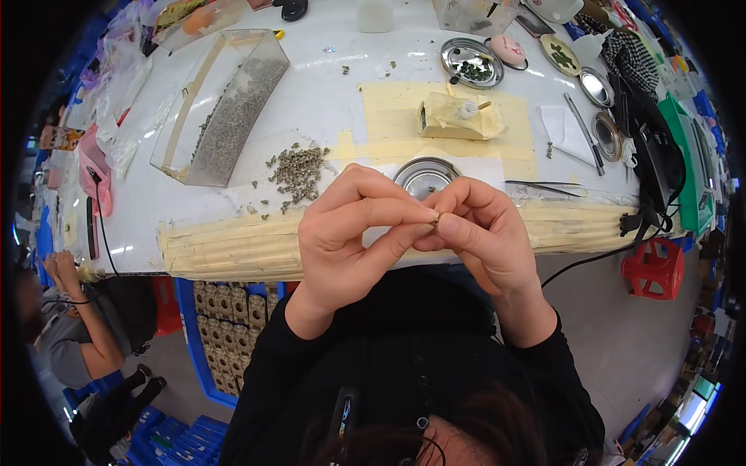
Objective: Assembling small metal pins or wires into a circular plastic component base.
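Observation:
My left hand (350, 233) and my right hand (486, 233) meet over the table's near edge. Thumb and forefinger of each pinch one tiny brownish piece (434, 223), mostly covered by the fingertips, so its kind is unclear. Just beyond them sits a round metal dish (406, 172), partly hidden by my hands, with a small bit inside. Left of the dish, a loose heap of small grey-green parts (299, 172) lies on the white table. Behind the heap, a clear plastic box (177, 128) tilts toward it, holding many similar grey parts (241, 109).
Tweezers (544, 186) lie right of my hands. A tape-wrapped block (454, 120) stands farther back, near a metal plate of dark green pieces (472, 66). Below the edge are a blue crate of moulded parts (203, 349) and a red stool (654, 268). Another person's arm (97, 353) shows at left.

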A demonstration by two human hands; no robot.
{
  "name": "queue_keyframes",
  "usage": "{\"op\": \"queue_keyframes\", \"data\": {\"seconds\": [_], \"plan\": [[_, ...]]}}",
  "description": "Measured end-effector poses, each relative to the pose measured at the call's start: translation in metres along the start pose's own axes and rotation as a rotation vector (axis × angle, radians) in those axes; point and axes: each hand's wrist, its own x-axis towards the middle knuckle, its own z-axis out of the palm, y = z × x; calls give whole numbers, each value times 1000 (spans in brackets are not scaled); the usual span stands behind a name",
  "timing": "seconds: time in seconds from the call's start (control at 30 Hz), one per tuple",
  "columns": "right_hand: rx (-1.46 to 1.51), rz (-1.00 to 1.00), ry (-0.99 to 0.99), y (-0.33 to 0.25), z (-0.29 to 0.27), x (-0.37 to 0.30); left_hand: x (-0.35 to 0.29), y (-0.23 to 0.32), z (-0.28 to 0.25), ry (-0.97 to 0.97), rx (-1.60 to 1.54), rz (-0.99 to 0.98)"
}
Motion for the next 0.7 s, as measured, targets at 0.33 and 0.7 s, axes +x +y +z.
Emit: {"op": "queue_keyframes", "data": {"seconds": [0.33, 0.7], "plan": [[-133, -233, 44, 7, 8, 1, -1, 5, 5, 78, 449, 258], [74, 23, -41, 1, -2, 1, 0, -4, -1, -20, -83, -12]]}}
